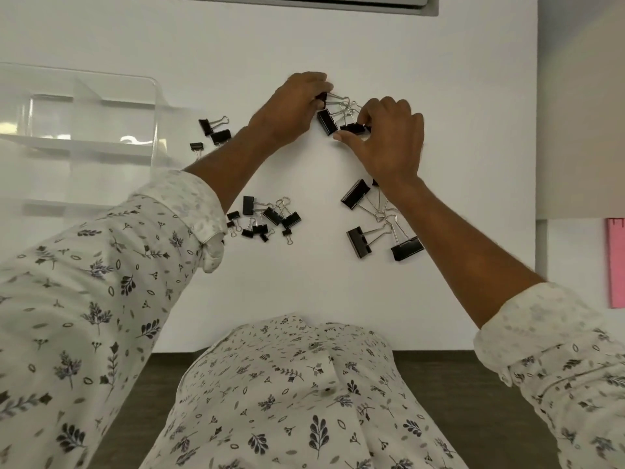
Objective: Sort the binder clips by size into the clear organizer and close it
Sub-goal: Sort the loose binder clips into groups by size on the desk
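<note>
Black binder clips lie in groups on the white table (304, 292). At the far middle, my left hand (291, 106) pinches a clip (321, 97) and my right hand (385, 137) pinches another clip (352, 128); a third clip (326, 122) lies between them, their wire handles tangled. Three large clips (355, 194) lie under my right forearm. Several small and medium clips (267, 218) sit near my left sleeve. Three more clips (216, 132) lie beside the clear organizer (157, 106), which stands open at the left with empty compartments.
A grey device edge (304, 1) sits at the far side of the table. A pink sheet (615, 262) lies on a surface off the right edge. The table's near edge meets my patterned shirt (297, 384).
</note>
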### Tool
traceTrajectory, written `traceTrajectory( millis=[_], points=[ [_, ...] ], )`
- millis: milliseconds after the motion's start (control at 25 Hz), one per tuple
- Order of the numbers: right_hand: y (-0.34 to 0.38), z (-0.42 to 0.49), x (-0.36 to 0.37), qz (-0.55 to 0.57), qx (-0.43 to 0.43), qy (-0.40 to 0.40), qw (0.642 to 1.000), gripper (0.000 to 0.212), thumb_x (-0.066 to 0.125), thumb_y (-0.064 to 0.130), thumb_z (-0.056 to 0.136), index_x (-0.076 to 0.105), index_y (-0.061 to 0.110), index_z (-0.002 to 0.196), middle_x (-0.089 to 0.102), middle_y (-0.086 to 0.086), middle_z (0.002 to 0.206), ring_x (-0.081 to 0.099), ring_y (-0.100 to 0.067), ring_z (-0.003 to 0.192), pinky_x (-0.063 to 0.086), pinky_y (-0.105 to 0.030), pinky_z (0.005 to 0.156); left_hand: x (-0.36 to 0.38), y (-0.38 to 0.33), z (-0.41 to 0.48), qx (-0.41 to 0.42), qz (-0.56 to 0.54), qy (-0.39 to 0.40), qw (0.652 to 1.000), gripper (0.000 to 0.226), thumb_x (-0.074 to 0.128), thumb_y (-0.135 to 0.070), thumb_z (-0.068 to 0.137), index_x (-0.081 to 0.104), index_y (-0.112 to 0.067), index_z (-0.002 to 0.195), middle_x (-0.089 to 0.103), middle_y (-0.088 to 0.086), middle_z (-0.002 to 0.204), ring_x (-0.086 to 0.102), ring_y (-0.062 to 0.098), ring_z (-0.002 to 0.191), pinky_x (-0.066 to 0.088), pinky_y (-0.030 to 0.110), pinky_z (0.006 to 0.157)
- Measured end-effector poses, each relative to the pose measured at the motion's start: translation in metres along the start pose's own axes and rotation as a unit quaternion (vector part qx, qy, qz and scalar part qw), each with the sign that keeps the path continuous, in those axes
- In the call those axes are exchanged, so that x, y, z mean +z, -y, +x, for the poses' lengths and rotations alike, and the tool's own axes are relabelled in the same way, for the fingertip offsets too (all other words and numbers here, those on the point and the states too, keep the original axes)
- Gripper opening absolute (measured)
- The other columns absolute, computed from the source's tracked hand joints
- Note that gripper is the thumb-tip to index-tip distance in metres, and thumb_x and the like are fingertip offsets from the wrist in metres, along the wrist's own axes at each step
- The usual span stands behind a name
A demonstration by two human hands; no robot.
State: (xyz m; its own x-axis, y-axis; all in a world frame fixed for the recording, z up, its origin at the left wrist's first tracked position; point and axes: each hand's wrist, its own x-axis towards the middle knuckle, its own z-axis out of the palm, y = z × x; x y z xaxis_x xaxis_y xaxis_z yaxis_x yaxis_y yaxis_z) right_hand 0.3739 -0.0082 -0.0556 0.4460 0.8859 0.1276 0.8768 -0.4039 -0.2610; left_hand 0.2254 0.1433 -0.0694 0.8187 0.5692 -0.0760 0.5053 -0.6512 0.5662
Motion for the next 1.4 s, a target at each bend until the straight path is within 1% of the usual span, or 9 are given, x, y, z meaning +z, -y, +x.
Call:
traceTrajectory(
  millis=[160,280,480,640,800,920,1120,1280,1400],
  points=[
    [-0.001,0.002,0.000,0.002,-0.012,0.001,1.000,0.059,0.055,0.082,0.076,0.063,0.026,0.093,0.064,0.008,0.092,0.057,-0.020,0.092,0.037,-0.037,0.075,0.007,0.001,-0.002,-0.013,-0.028,0.006,1.000,0.048,0.043,-0.009,0.103,0.046,-0.009,0.151,0.037,0.012,0.162,0.034,0.029,0.149,0.028,0.035,0.123],
    [-0.003,-0.002,0.002,-0.012,-0.041,0.023,0.999,0.054,0.057,0.076,0.081,0.066,0.027,0.102,0.066,0.006,0.102,0.057,-0.022,0.098,0.036,-0.037,0.078,0.005,-0.004,-0.012,-0.021,-0.062,-0.006,0.998,0.053,0.038,-0.013,0.105,0.032,-0.007,0.157,0.024,0.012,0.167,0.026,0.026,0.154,0.023,0.036,0.126],
    [0.003,-0.012,0.002,-0.004,-0.052,0.002,0.999,0.035,0.059,0.057,0.090,0.068,0.025,0.103,0.067,0.004,0.104,0.059,-0.023,0.098,0.039,-0.040,0.080,0.010,-0.014,-0.069,-0.086,-0.104,-0.095,0.986,0.048,0.034,-0.016,0.108,0.038,-0.005,0.154,0.037,0.013,0.161,0.030,0.026,0.153,0.022,0.033,0.127],
    [0.031,-0.027,0.003,0.026,-0.085,0.025,0.996,0.024,0.063,0.039,0.092,0.069,0.022,0.108,0.068,0.002,0.110,0.060,-0.024,0.105,0.041,-0.040,0.086,0.023,-0.008,-0.138,-0.120,-0.050,-0.144,0.981,0.045,0.037,-0.017,0.107,0.046,-0.006,0.149,0.045,0.011,0.157,0.031,0.025,0.152,0.021,0.038,0.128],
    [0.066,-0.046,0.006,0.085,-0.135,0.113,0.981,0.022,0.063,0.034,0.095,0.068,0.021,0.112,0.068,0.003,0.109,0.061,-0.021,0.103,0.047,-0.039,0.085,0.032,-0.007,-0.208,-0.165,0.036,-0.169,0.971,0.045,0.037,-0.020,0.108,0.045,-0.005,0.150,0.041,0.010,0.159,0.025,0.026,0.154,0.017,0.046,0.128],
    [0.087,-0.063,0.004,0.130,-0.146,0.204,0.959,0.025,0.066,0.041,0.094,0.064,0.024,0.112,0.065,0.007,0.102,0.059,-0.013,0.090,0.048,-0.033,0.073,0.039,-0.005,-0.247,-0.202,0.053,-0.181,0.961,0.047,0.036,-0.023,0.109,0.040,-0.007,0.153,0.035,0.008,0.163,0.018,0.023,0.157,0.012,0.045,0.129],
    [0.097,-0.090,0.007,0.132,-0.152,0.290,0.936,0.038,0.079,0.037,0.086,0.062,0.022,0.117,0.060,0.004,0.108,0.057,-0.013,0.091,0.046,-0.032,0.075,0.054,0.004,-0.285,-0.210,0.071,-0.173,0.960,0.052,0.039,-0.029,0.109,0.033,-0.010,0.157,0.024,0.006,0.168,0.012,0.019,0.158,0.011,0.047,0.129],
    [0.102,-0.098,0.010,0.137,-0.168,0.246,0.945,0.028,0.071,0.024,0.090,0.063,0.015,0.116,0.061,-0.002,0.109,0.061,-0.020,0.091,0.044,-0.031,0.077,0.058,0.006,-0.289,-0.208,0.111,-0.163,0.958,0.056,0.037,-0.036,0.110,0.028,-0.013,0.160,0.019,0.004,0.170,0.010,0.017,0.158,0.011,0.047,0.129],
    [0.109,-0.095,0.006,0.146,-0.155,0.221,0.952,0.030,0.063,0.017,0.089,0.063,0.015,0.119,0.065,-0.002,0.112,0.064,-0.019,0.091,0.048,-0.031,0.081,0.060,0.005,-0.288,-0.212,0.121,-0.163,0.956,0.056,0.035,-0.037,0.110,0.027,-0.014,0.160,0.019,0.003,0.170,0.009,0.017,0.158,0.013,0.047,0.129]
  ],
)
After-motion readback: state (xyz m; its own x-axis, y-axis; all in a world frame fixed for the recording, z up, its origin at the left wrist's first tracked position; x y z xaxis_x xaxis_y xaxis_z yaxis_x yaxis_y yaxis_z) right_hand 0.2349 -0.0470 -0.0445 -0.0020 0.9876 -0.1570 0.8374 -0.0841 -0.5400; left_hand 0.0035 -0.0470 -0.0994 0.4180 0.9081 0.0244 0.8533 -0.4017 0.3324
